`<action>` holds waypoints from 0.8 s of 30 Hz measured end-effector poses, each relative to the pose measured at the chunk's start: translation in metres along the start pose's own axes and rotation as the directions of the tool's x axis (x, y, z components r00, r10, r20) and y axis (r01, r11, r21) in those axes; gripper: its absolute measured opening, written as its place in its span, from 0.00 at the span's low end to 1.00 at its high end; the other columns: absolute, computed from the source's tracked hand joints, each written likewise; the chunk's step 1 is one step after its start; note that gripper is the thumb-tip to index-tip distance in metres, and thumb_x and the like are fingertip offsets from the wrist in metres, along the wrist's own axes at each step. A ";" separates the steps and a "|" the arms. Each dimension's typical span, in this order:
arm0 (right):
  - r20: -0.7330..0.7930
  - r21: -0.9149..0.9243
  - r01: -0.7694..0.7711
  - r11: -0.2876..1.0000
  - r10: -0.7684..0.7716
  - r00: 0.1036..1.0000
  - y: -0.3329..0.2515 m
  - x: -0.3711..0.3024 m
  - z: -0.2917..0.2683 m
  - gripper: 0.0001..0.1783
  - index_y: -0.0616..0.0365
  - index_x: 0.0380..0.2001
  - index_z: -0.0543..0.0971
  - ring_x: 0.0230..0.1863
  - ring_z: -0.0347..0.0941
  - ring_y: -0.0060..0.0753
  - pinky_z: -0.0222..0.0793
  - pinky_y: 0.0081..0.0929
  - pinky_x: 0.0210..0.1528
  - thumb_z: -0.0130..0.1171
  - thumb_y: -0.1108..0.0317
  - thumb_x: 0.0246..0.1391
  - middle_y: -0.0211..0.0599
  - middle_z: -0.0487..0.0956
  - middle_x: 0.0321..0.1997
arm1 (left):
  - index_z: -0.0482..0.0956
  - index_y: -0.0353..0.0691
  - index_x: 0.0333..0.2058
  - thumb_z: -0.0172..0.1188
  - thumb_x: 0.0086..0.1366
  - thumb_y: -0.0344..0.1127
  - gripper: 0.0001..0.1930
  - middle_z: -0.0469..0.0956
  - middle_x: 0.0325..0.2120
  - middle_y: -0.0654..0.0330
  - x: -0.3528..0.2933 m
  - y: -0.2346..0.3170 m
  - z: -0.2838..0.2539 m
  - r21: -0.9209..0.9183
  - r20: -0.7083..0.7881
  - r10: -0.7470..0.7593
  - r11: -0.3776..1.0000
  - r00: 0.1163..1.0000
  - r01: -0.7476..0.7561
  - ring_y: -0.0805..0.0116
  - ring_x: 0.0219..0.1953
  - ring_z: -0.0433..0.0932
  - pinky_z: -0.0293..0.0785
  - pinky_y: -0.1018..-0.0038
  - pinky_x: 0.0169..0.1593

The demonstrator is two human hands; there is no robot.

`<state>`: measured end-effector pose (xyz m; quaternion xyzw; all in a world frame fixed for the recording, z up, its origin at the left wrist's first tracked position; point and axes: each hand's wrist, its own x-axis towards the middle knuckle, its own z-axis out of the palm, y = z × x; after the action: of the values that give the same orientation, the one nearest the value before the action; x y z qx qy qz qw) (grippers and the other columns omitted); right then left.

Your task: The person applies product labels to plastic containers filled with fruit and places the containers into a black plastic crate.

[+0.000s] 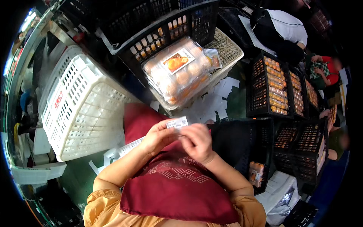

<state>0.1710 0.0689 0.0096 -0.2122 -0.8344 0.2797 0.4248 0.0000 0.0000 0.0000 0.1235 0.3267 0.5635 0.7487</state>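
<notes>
Left hand (159,136) and right hand (196,142) meet over the lap, both pinching one small white label (177,123) by its lower edge; a strip of further labels (126,148) trails from under the left hand. Clear pack of eggs (179,72) lies just beyond the label, on a cream crate (228,49). White basket (81,106) stands to the left, black crates (272,87) to the right
</notes>
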 end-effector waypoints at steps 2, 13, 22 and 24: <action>-0.082 0.233 -0.397 0.888 0.425 0.902 0.002 -0.004 -0.011 0.09 0.61 0.34 0.75 0.37 0.71 0.33 0.65 0.27 0.42 0.58 0.72 0.47 0.37 0.75 0.37 | 0.66 0.34 0.52 0.50 0.63 0.26 0.17 0.73 0.46 0.53 0.005 0.000 0.007 -0.063 -0.041 -0.027 0.998 0.999 0.025 0.60 0.46 0.75 0.74 0.68 0.48; 0.157 0.557 -0.686 0.467 0.752 0.640 0.063 0.010 0.002 0.04 0.64 0.30 0.75 0.27 0.67 0.11 0.64 0.12 0.30 0.55 0.73 0.54 0.24 0.74 0.26 | 0.58 0.36 0.58 0.48 0.63 0.26 0.23 0.70 0.49 0.49 0.028 0.005 -0.011 0.019 -0.074 -0.117 0.993 0.990 0.118 0.56 0.47 0.75 0.74 0.68 0.48; 0.254 0.418 -0.766 0.488 0.746 0.615 0.102 0.078 -0.035 0.06 0.61 0.30 0.76 0.23 0.65 0.11 0.57 0.10 0.26 0.58 0.69 0.52 0.23 0.75 0.24 | 0.69 0.34 0.48 0.48 0.66 0.29 0.13 0.76 0.40 0.59 0.040 0.015 -0.029 0.389 -0.038 0.016 0.921 0.999 0.000 0.73 0.43 0.73 0.70 0.76 0.48; 0.255 0.386 -0.759 0.524 0.731 0.634 0.107 0.092 -0.038 0.07 0.61 0.30 0.77 0.23 0.65 0.11 0.57 0.10 0.25 0.59 0.68 0.51 0.23 0.75 0.24 | 0.69 0.33 0.47 0.47 0.66 0.28 0.12 0.76 0.40 0.58 0.042 0.022 -0.022 0.485 -0.016 0.078 0.872 0.997 -0.061 0.73 0.43 0.73 0.69 0.76 0.48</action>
<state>0.1645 0.2151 0.0137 -0.4325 -0.5840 0.6290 0.2760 -0.0247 0.0424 -0.0193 0.3085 0.4658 0.4924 0.6674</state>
